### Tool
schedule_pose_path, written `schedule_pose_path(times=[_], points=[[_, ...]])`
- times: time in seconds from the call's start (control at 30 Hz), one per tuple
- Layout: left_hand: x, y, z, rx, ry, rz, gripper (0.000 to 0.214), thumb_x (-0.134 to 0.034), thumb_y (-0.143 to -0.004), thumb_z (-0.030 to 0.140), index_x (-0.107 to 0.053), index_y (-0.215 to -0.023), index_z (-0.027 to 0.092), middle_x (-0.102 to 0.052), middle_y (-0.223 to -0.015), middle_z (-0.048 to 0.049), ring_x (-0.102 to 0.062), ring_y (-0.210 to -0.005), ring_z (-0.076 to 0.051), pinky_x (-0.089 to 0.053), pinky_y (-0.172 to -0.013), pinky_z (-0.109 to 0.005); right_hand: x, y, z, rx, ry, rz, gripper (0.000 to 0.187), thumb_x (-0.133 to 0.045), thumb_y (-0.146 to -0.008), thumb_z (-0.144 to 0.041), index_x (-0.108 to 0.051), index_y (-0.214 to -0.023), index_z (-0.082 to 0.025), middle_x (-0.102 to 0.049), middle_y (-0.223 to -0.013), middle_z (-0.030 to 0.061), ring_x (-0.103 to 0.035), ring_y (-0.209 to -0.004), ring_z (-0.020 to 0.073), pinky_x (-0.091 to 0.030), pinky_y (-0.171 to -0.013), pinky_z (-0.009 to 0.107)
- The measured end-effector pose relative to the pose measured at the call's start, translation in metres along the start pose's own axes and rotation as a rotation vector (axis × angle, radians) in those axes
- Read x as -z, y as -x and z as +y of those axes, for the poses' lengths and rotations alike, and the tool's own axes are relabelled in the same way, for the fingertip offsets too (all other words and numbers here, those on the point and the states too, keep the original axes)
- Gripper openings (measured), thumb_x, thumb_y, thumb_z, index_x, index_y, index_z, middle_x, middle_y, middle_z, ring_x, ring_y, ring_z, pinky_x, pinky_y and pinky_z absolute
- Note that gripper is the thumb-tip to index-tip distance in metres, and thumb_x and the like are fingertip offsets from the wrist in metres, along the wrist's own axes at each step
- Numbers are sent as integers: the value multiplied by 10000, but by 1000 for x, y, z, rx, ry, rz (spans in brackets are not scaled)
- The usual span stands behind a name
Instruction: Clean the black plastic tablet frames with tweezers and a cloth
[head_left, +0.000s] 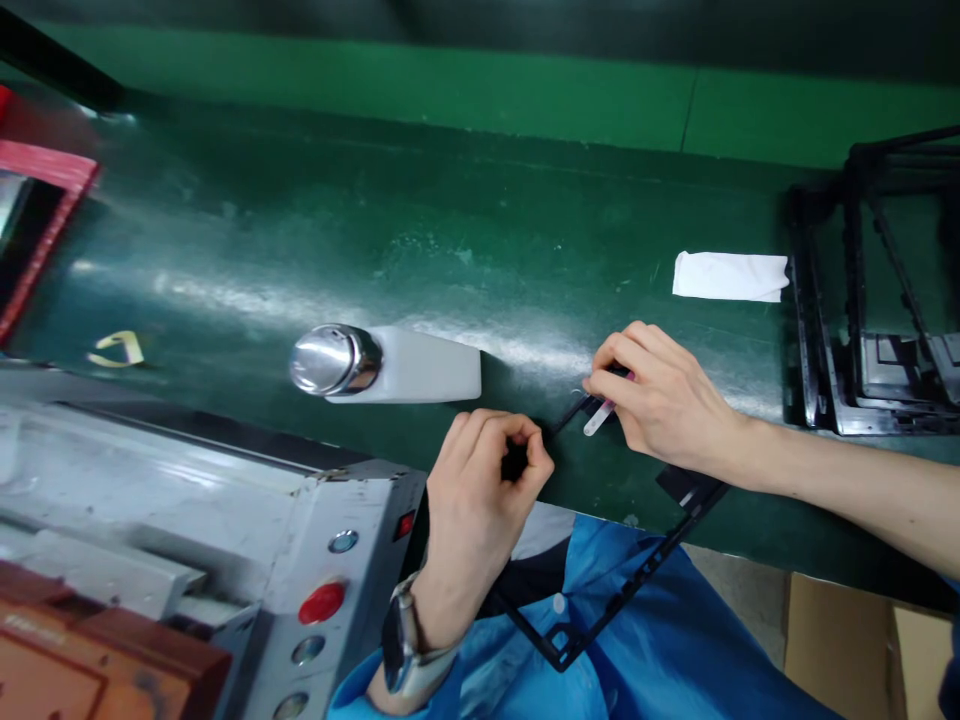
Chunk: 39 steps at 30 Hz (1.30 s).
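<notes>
A thin black plastic frame (622, 592) is tilted over the bench's near edge, one corner hanging in front of the blue jacket. My left hand (487, 475), with a watch at its wrist, is closed, thumb and forefinger pinching the frame's left side. My right hand (660, 395) is closed around a small flat tool (599, 418), pale at its rounded end and pink near the fingers; its exact kind is unclear. That tool lies right beside the frame's upper corner. Part of the frame is hidden behind both hands.
A white bottle (431, 365) with a shiny metal cap stands left of centre. White cloth or paper (731, 277) lies near stacked black frames (821, 300) at right. A grey machine panel with a red button (322, 603) borders the left. Cardboard (836, 630) sits below the bench.
</notes>
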<state>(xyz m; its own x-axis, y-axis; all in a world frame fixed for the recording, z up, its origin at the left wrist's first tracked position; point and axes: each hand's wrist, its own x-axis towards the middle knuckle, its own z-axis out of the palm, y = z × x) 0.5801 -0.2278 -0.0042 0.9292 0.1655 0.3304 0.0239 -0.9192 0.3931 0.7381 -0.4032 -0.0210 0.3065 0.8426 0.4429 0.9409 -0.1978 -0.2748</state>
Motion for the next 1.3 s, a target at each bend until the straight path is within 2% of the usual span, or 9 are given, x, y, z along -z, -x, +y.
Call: schedule_pose_path(times=[0.1, 0.2, 0.37, 0.53, 0.73, 0.93, 1.13, 1.23, 1.3], points=[[2, 2, -4, 54, 86, -32, 156, -643, -1020, 78, -613, -981, 226, -655, -886, 7, -606, -785, -174, -494, -718, -307, -1, 1, 0, -4, -1, -4, 333, -490, -916, 82, -717, -926, -162, -690, -990, 119, -498, -873, 257, -427, -725, 380], [-1, 0, -3, 50, 109, -48, 100, -676, -1029, 124, -651, -1045, 220, -682, -933, -6, -645, -843, -185, -523, -759, -313, -1, 1, 0, -2, 10, -4, 332, -490, -918, 81, -714, -926, -165, -687, -979, 116, -496, -869, 256, -421, -723, 376], [-5, -8, 0, 46, 117, -94, 121, -697, -1014, 130, -625, -963, 213, -664, -895, 3, -634, -829, -192, -522, -764, -325, 0, 0, 1, 11, 21, 4, 314, -508, -915, 78, -723, -923, -149, -686, -971, 117, -496, -866, 253, -417, -725, 373], [-3, -13, -2, 62, 151, -193, 149, -627, -1036, 96, -583, -947, 207, -618, -887, 3, -603, -810, -185, -489, -724, -312, -2, 1, 2, 20, 17, 17, 317, -501, -922, 72, -727, -917, -150, -681, -961, 117, -495, -862, 258, -410, -714, 374], [-8, -9, -1, -33, 6, -166, 191, -582, -1035, 70, -507, -938, 216, -557, -881, -8, -565, -807, -208, -481, -750, -346, -3, 0, 2, 21, 9, 26, 306, -518, -925, 72, -741, -919, -138, -686, -957, 120, -501, -857, 258, -412, -712, 376], [0, 0, -5, -10, 33, -142, 221, -592, -1020, 45, -486, -941, 223, -553, -880, 2, -567, -800, -192, -473, -749, -327, -2, 1, 2, 19, 12, 28, 290, -540, -916, 75, -743, -915, -132, -691, -963, 123, -501, -859, 255, -414, -715, 373], [7, 1, -9, 62, 136, -114, 126, -642, -1054, 93, -592, -1053, 209, -619, -942, 5, -618, -843, -167, -502, -774, -283, -2, 0, 1, 24, 9, 36, 303, -518, -927, 76, -735, -909, -135, -687, -948, 119, -490, -851, 250, -414, -710, 369], [3, -2, -6, 30, 129, -141, 102, -686, -1043, 113, -638, -1097, 185, -645, -953, -7, -622, -856, -177, -513, -795, -297, -1, -1, 1, 26, 5, 36, 299, -526, -915, 82, -743, -918, -125, -687, -950, 126, -492, -853, 254, -419, -709, 372], [1, -5, -3, -6, 110, -142, 90, -692, -1037, 105, -644, -1055, 179, -665, -941, -14, -613, -849, -185, -509, -790, -307, -2, -1, 1, 30, 2, 37, 297, -536, -904, 86, -748, -924, -121, -689, -954, 128, -496, -857, 257, -420, -710, 373]])
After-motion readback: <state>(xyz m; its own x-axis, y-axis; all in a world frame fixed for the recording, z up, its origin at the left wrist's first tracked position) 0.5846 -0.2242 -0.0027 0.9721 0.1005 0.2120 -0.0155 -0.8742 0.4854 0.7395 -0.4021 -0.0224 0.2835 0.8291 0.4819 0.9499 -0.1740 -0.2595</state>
